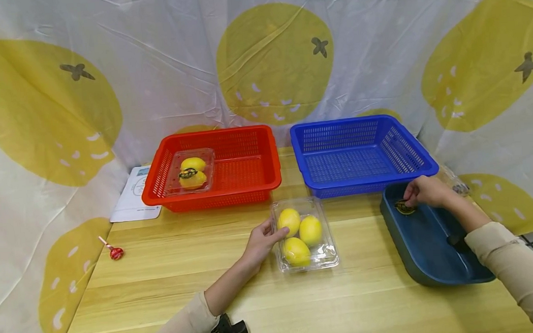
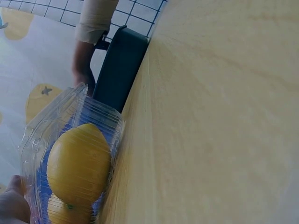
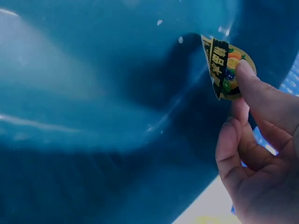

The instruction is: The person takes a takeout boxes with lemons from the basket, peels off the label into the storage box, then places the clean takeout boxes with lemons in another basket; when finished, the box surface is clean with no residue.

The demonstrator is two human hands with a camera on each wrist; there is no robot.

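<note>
My left hand (image 1: 258,246) grips the left side of a clear plastic clamshell box (image 1: 323,256), its thumb lying over the lid. Inside the box are three yellow lemons (image 1: 310,230); the left wrist view shows one large lemon (image 2: 79,161) through the ribbed wall. Over the far end of a dark teal basin (image 1: 431,238), my right hand (image 1: 429,192) pinches a round black-and-gold fruit sticker (image 3: 229,70) between thumb and fingers. Printed fruit and characters show on the sticker, and one edge of it looks folded or pointed.
Behind, a red basket (image 1: 244,173) holds another clear box with lemons (image 1: 192,172) and a black label. A blue basket (image 1: 344,164) stands beside it. White paper (image 1: 133,200) and a red lollipop (image 1: 116,253) lie at left. A lemon-print curtain (image 1: 159,66) encloses the table.
</note>
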